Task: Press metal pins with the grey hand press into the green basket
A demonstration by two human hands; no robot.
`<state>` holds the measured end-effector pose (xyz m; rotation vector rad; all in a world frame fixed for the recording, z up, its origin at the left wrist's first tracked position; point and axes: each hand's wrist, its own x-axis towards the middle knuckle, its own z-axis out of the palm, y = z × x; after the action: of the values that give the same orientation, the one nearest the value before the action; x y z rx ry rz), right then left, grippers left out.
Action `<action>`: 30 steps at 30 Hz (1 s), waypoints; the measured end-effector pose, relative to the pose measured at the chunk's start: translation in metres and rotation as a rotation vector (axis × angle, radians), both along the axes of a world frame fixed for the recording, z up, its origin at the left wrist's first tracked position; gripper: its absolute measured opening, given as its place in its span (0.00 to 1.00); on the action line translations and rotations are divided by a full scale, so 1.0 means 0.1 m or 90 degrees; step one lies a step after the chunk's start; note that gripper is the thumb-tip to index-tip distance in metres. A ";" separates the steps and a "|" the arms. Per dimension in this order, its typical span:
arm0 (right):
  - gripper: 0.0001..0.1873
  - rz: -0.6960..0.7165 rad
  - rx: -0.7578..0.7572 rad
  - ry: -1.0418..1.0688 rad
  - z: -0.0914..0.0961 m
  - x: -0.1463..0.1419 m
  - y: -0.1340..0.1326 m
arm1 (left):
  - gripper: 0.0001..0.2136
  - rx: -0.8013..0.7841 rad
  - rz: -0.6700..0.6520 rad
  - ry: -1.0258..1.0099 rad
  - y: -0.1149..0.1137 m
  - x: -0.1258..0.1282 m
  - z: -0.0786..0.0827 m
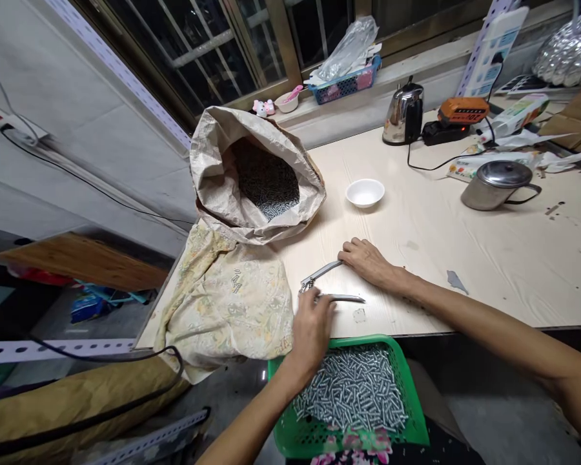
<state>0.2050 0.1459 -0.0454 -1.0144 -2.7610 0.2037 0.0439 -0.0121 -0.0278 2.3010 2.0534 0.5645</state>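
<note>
A pair of pliers-like hand pliers (325, 270) with two long grey handles lies spread on the table. My right hand (365, 259) is closed at the far end of the upper handle, its fingers curled. Near the pivot, my left hand (314, 326) grips the tool with bent fingers that hide most of its head. Below the table edge, a green plastic basket (414, 394) is filled with silvery screws (353, 387). A few loose screws (236, 281) lie on the patterned yellow cloth (213, 316) left of my left hand.
A large open sack (208, 148) with more metal pieces inside stands behind the cloth. Further right are a white bowl (365, 193), a lidded metal mug (494, 185), a kettle (403, 113) and an orange battery (463, 111) on its charger. A blue basket (343, 87) sits on the sill.
</note>
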 end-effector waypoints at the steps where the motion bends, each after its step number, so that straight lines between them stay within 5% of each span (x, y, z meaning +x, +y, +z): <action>1: 0.10 0.001 0.007 0.006 -0.02 0.00 0.00 | 0.10 -0.030 0.064 0.011 0.01 -0.09 0.08; 5: 0.10 -0.005 0.023 0.016 -0.08 0.00 0.01 | 0.14 -0.266 0.224 0.002 0.14 -0.42 0.29; 9: 0.10 -0.012 0.042 0.013 -0.10 -0.01 0.01 | 0.15 -0.474 0.194 -0.075 0.36 -0.55 0.30; 13: 0.10 -0.012 0.049 0.015 -0.10 -0.01 0.00 | 0.11 -0.445 0.103 0.007 0.47 -0.60 0.37; 16: 0.10 -0.012 0.041 0.027 -0.11 0.00 0.00 | 0.10 -0.381 0.053 0.019 0.34 -0.60 0.57; 20: 0.08 0.001 0.038 0.068 -0.14 0.00 0.00 | 0.10 -0.439 -0.033 0.003 0.12 -0.67 0.81; 22: 0.08 0.003 0.052 0.078 -0.17 0.01 0.00 | 0.11 -0.415 0.039 0.089 0.12 -0.84 0.82; 27: 0.09 0.011 0.064 0.076 -0.19 0.01 -0.01 | 0.14 -0.315 0.372 0.283 0.36 -1.57 0.61; 30: 0.10 0.012 0.062 0.068 -0.18 0.02 -0.01 | 0.12 -0.336 0.404 0.276 0.40 -1.84 0.48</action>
<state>0.2068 0.1449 -0.0633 -0.9267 -2.6574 0.1213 -0.1400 0.0284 0.0197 1.5495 2.6937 -0.4980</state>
